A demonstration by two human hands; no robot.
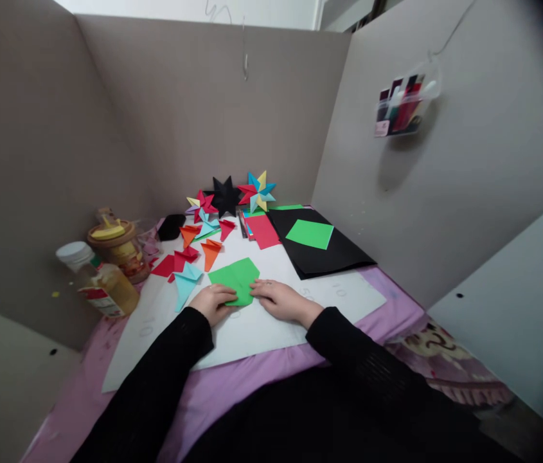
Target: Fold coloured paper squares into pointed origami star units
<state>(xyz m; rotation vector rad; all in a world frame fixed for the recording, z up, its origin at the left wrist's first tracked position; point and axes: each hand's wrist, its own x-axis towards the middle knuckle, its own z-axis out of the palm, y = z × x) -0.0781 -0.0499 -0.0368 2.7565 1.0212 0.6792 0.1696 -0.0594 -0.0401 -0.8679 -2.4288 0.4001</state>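
A green sheet of paper (235,275), with its near corners folded in, lies on the white sheet in front of me. My left hand (212,302) has its fingers curled at the paper's near left edge. At the near right edge, the fingers of my right hand (278,299) are together and gripping the paper. Both thumbs are partly hidden. Left of the green paper lies a light blue folded paper piece (186,283). Just beyond are an orange folded piece (211,253) and a red folded piece (184,257).
A black folder (319,257) with green paper squares (310,234) on it lies to the right. Paper stars, including a black one (225,195), stand against the back panel. A glue bottle (102,286) and a brown jar (124,254) stand at left. Grey panels surround the table.
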